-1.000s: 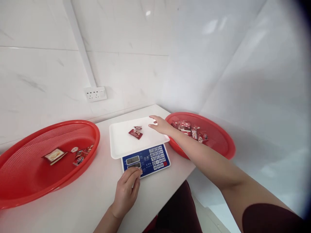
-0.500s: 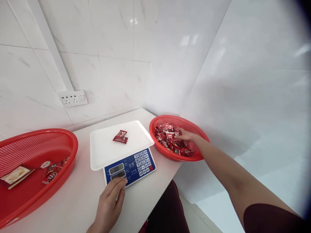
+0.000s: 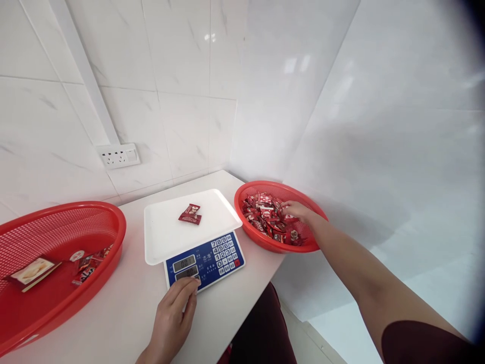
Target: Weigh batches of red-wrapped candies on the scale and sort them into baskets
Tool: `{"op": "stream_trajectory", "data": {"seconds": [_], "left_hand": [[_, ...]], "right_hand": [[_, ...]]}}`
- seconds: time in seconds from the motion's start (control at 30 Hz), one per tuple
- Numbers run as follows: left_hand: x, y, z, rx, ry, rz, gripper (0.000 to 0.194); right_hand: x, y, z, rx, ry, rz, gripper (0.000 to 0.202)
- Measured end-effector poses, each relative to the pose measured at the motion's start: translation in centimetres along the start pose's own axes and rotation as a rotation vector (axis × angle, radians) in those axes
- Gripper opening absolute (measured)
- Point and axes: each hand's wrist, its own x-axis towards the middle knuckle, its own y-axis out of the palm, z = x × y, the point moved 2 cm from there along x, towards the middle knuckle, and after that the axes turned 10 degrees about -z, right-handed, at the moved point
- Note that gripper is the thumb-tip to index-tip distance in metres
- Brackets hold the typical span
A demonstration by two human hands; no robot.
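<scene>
My left hand (image 3: pixel 176 311) rests at the front edge of the blue scale (image 3: pixel 208 260), fingers bent together over part of its display; whether they hold anything is hidden. My right hand (image 3: pixel 297 210) reaches into the right red basket (image 3: pixel 248 233), its curled fingers at the red candy packets (image 3: pixel 265 215). What lies between those fingers I cannot make out. On the scale's white tray (image 3: pixel 162 230) lie red wrapped packets (image 3: pixel 190 214), touching each other.
At the left, a larger red basket (image 3: pixel 121 227) holds a flat box (image 3: pixel 34 273) and several red packets (image 3: pixel 89 265). Both baskets and the scale stand on a white table (image 3: pixel 125 313). A wall socket (image 3: pixel 119 155) is behind.
My right hand has shifted slightly right within the basket, and its fingers have curled in more. The whole view has moved a little. My left hand stays at the scale.
</scene>
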Motion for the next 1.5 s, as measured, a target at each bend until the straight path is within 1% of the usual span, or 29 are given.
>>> {"op": "stream_trajectory", "data": {"seconds": [0.07,0.17,0.23,0.27,0.3,0.33,0.4,0.47,0.53,0.57,0.6,0.67,0.7,0.77,0.87,0.93,1.0,1.1,1.2,1.3,1.4,1.5], "left_hand": [[-0.1,0.0,0.0,-0.012,-0.014,-0.010,0.021],[-0.2,0.0,0.0,-0.052,-0.061,-0.009,0.020],[-0.1,0.1,-0.2,-0.118,-0.155,0.014,0.018],[0.0,0.1,-0.4,-0.171,-0.243,0.036,0.017],[0.1,0.0,-0.7,-0.251,-0.363,0.064,0.016],[0.2,0.0,-1.1,-0.363,-0.507,0.097,0.017],[0.5,0.1,-2.5,-0.667,-0.814,0.175,0.026],[0.7,0.3,-4.4,-0.987,-1.052,0.257,0.038],[0.7,0.7,-6.2,-1.187,-1.219,0.330,0.047],[0.6,0.9,-6.8,-1.234,-1.287,0.355,0.049],[0.4,1.1,-7.2,-1.247,-1.347,0.368,0.049],[-0.3,1.3,-7.5,-1.212,-1.427,0.352,0.047],[-0.7,1.3,-7.5,-1.181,-1.444,0.332,0.044],[-1.5,1.1,-7.2,-1.124,-1.449,0.293,0.038],[-2.4,0.6,-6.7,-1.089,-1.446,0.263,0.033],[-2.6,0.4,-6.5,-1.080,-1.462,0.221,0.033],[-2.4,0.1,-6.1,-1.074,-1.476,0.143,0.034],[-1.6,-0.4,-5.7,-1.079,-1.462,0.044,0.034],[-0.7,-1.0,-5.6,-1.090,-1.447,0.032,0.037],[-0.3,-1.6,-5.6,-1.063,-1.423,0.034,0.037],[0.2,-2.0,-5.2,-0.984,-1.343,0.028,0.033],[1.9,-2.1,-4.0,-0.888,-1.228,0.002,0.030]], "right_hand": [[0.0,-0.5,0.6,0.055,0.026,-0.002,0.028],[-0.5,-1.0,2.3,0.113,0.042,0.012,0.029],[-1.9,-0.9,3.9,0.170,0.020,0.061,0.031],[-3.0,-0.6,4.7,0.213,-0.002,0.100,0.033],[-4.4,-0.1,5.6,0.292,-0.037,0.166,0.035],[-6.2,0.5,6.5,0.381,-0.076,0.258,0.039],[-10.3,2.0,7.9,0.528,-0.122,0.391,0.045],[-14.9,4.0,8.6,0.522,-0.147,0.575,0.049],[-19.3,6.3,8.6,0.405,-0.244,0.753,0.049],[-21.2,7.5,8.4,0.339,-0.318,0.808,0.050],[-22.9,8.6,8.0,0.298,-0.391,0.834,0.052],[-25.3,10.6,6.9,0.250,-0.498,0.807,0.059],[-26.1,11.5,6.3,0.222,-0.520,0.784,0.062],[-27.0,12.8,5.1,0.176,-0.515,0.769,0.066],[-27.2,13.6,4.2,0.182,-0.458,0.796,0.070],[-27.0,13.4,4.1,0.223,-0.413,0.791,0.072],[-26.5,13.0,4.3,0.259,-0.351,0.761,0.071],[-25.9,12.3,4.4,0.330,-0.215,0.737,0.068],[-25.3,11.5,4.2,0.437,-0.065,0.751,0.064],[-24.9,11.0,3.8,0.554,0.046,0.783,0.065],[-24.7,10.9,3.3,0.609,0.098,0.807,0.067],[-24.8,11.1,3.0,0.596,0.100,0.794,0.065]]}}
